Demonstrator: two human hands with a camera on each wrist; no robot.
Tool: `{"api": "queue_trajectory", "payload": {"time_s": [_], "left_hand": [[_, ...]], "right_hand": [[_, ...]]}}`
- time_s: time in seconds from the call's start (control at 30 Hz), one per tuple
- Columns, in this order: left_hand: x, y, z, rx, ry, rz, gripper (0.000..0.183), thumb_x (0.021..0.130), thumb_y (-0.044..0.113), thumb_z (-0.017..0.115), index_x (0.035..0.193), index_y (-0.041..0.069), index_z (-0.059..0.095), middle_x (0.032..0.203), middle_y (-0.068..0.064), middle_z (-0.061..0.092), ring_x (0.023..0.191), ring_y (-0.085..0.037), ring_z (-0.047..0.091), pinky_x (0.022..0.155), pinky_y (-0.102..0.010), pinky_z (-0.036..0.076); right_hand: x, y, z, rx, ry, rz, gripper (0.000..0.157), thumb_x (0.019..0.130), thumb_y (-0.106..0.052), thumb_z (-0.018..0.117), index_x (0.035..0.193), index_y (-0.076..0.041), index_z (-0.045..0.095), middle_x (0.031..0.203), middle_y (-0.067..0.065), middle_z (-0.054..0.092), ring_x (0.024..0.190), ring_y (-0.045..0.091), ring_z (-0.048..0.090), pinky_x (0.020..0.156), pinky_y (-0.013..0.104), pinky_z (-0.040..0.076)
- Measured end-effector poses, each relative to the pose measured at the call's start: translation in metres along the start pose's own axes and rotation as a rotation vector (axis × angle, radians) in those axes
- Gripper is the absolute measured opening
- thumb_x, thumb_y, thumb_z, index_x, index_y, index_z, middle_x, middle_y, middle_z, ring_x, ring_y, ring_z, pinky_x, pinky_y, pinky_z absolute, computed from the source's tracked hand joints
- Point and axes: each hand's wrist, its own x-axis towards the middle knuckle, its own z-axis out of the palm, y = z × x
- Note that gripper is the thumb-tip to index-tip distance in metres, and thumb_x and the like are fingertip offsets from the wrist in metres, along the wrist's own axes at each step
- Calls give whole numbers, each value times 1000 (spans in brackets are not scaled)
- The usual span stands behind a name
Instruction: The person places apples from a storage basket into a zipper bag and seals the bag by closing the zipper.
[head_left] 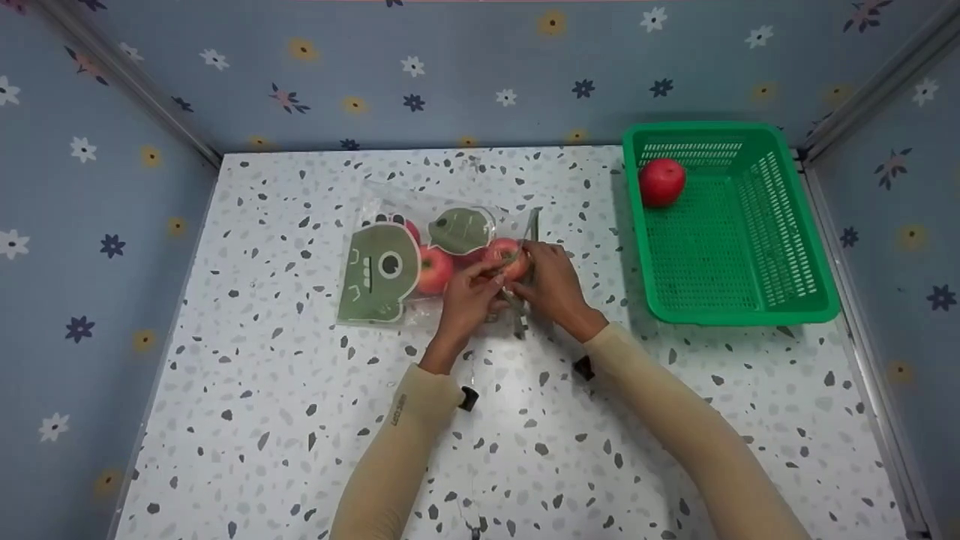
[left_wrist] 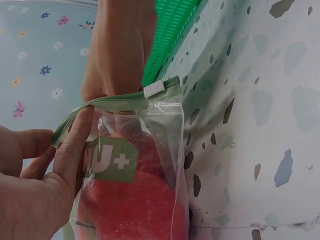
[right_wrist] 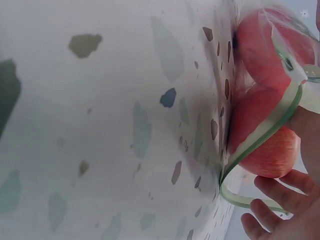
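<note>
A clear zip bag (head_left: 379,277) with green cartoon prints lies on the table, its open mouth facing right. Several red apples (head_left: 433,270) show through the plastic. My left hand (head_left: 469,296) pinches the green zip edge (left_wrist: 120,101) of the bag's mouth between thumb and fingers; a white slider (left_wrist: 154,89) sits on that strip. At the opening, my right hand (head_left: 555,281) holds a red apple (right_wrist: 272,155), fingertips against its underside and thumb on the other side. Part of this apple is behind the bag's edge, and the right fingers are partly hidden in the head view.
To the right stands a green plastic basket (head_left: 712,319) with one red apple (head_left: 662,182) in its far left corner. Flower-patterned panels (head_left: 480,75) enclose the speckled table (head_left: 285,420) at the back and both sides.
</note>
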Motion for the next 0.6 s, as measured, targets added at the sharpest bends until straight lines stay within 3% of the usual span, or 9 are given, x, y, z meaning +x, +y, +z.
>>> {"api": "queue_trajectory", "payload": {"time_s": [0.2,0.47,0.6], "left_hand": [[-1,1,1,-45,-9,-16,28,103,0,65,130,-4,70,118,-20,68,88,-14,66,64,-21,61],[0,0,0,-27,6,-1,26,102,-3,65,127,-5,71,116,-18,70,87,-14,66,67,-24,64],[0,0,0,-42,9,-13,27,102,-4,65,128,-6,70,117,-19,71,84,-14,66,68,-26,65]], "right_hand": [[-5,0,-8,-59,-32,-4,73,90,-29,88,148,0,55,145,17,63,132,40,55,114,51,47],[-21,-4,-43,-390,-42,-73,66,95,-33,82,146,-1,56,151,20,54,136,41,52,110,58,48],[-27,-8,-62,-503,-41,-86,65,97,-32,79,147,0,54,155,21,50,138,42,49,112,59,46]]}}
